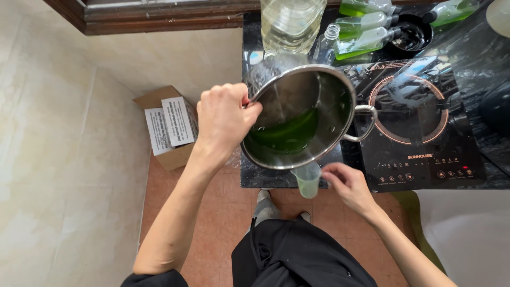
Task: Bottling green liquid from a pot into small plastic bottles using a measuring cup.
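My left hand grips one side handle of a steel pot and holds it tilted toward me. Green liquid pools at the pot's lower rim. Just under that rim sits a small clear plastic cup, which my right hand holds by its side near the counter's front edge. The pot's other handle points toward an induction cooktop.
A large clear bottle stands behind the pot. Several small bottles of green liquid lie at the back of the dark counter, beside a black dish. An open cardboard box sits on the tiled floor at left.
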